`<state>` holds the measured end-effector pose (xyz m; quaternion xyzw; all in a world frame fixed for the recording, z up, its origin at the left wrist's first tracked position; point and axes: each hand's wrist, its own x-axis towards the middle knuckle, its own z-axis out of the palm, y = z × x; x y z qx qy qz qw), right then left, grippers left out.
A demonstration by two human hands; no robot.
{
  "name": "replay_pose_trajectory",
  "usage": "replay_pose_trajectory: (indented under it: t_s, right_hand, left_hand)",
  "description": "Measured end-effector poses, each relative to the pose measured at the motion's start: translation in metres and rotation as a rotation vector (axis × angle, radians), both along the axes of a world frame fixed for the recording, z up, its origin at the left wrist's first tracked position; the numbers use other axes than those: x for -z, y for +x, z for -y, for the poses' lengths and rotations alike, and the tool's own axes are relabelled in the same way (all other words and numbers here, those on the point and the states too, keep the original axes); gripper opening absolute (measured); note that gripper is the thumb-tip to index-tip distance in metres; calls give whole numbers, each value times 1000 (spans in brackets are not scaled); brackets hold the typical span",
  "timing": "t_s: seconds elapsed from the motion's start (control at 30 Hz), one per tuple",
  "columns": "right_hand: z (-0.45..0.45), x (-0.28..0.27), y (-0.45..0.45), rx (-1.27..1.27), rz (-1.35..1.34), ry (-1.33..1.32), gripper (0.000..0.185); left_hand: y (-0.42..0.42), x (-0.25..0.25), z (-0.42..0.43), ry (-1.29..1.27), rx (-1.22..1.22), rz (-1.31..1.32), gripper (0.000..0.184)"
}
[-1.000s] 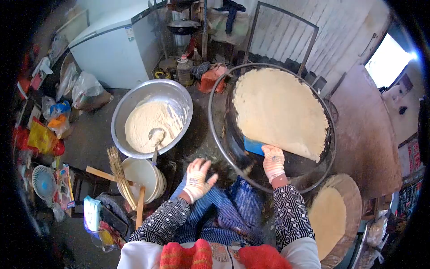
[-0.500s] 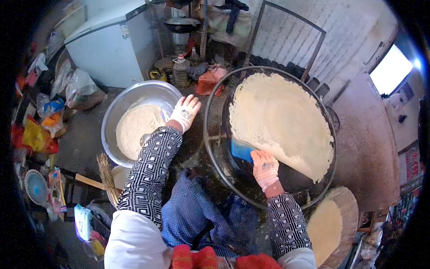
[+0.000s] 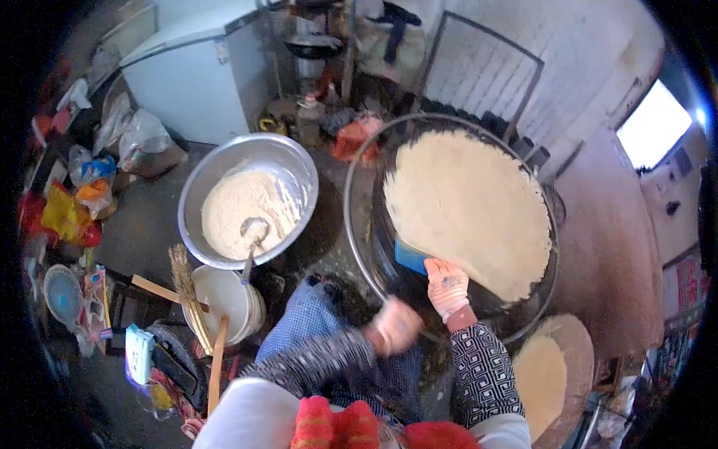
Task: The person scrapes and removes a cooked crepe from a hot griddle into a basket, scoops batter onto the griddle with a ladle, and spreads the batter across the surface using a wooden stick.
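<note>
My right hand (image 3: 448, 289), in an orange-tinted glove, grips a blue scraper (image 3: 410, 257). The scraper lies against the near left edge of a thin, pale batter sheet (image 3: 471, 209) spread on a dark round griddle (image 3: 486, 298). My left hand (image 3: 396, 326) is smeared by motion near the metal ring (image 3: 357, 258) around the griddle, so its fingers cannot be made out. To the left, a steel bowl (image 3: 196, 238) holds thick pale batter (image 3: 232, 206) with a ladle (image 3: 255, 230) resting in it.
A white bucket (image 3: 253, 318) with a straw brush (image 3: 182, 280) and wooden sticks stands below the bowl. A finished-looking pale flat sheet (image 3: 540, 378) lies on a round tray at lower right. Behind are a white freezer (image 3: 187, 78) and a metal frame (image 3: 486, 34).
My left hand has swung from beside the bowl down and right toward the griddle's near rim, uncovering the ladle and bucket. The right hand stays nearly in place with the scraper.
</note>
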<state>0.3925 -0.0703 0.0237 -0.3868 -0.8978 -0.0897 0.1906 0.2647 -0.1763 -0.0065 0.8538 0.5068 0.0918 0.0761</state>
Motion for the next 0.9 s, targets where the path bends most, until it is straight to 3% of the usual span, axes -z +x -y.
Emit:
replay_pose_trajectory:
  t_s: [0.07, 0.1, 0.13, 0.2, 0.27, 0.33, 0.4, 0.5, 0.6, 0.7, 0.73, 0.77, 0.9]
  right_hand:
    - [-11, 0, -12, -26, -17, -53, 21]
    - [-15, -8, -19, 37, 91, -168, 17]
    - [-9, -25, -27, 106, 153, -195, 17]
    - [-26, -3, -19, 92, 85, -163, 17]
    - [-24, -11, -23, 190, 145, -186, 21]
    - [-34, 18, -12, 147, 53, -46, 26]
    - [-29, 3, -20, 253, 181, -130, 30]
    - [-27, -8, -21, 277, 316, -229, 32]
    - [-18, -5, -15, 272, 314, -233, 28]
    - [0, 3, 2, 142, 144, -126, 33]
    - [-9, 29, 18, 64, 69, -60, 29]
    - [6, -8, 1, 207, 251, -251, 29]
    - [5, 9, 9, 211, 182, -106, 30]
  left_hand:
    - [59, 6, 54, 219, 161, 421, 11]
    - [67, -5, 81, -55, 437, 251, 20]
    - [62, 6, 107, 92, 525, 524, 42]
    - [38, 19, 116, 152, 422, 366, 53]
    - [-24, -6, 110, -12, 23, 297, 58]
    - [-77, -14, 108, -19, -342, 85, 63]
    - [-114, -2, 109, -47, -563, -30, 69]
    - [-130, 0, 112, -257, -632, -59, 71]
    - [-130, -5, 109, -253, -646, -43, 70]
    - [-133, -10, 106, -225, -677, -42, 70]
    - [-135, -15, 106, -235, -664, -40, 70]
    - [-136, -9, 106, -206, -670, -39, 70]
    - [-136, 11, 105, -140, -680, -2, 69]
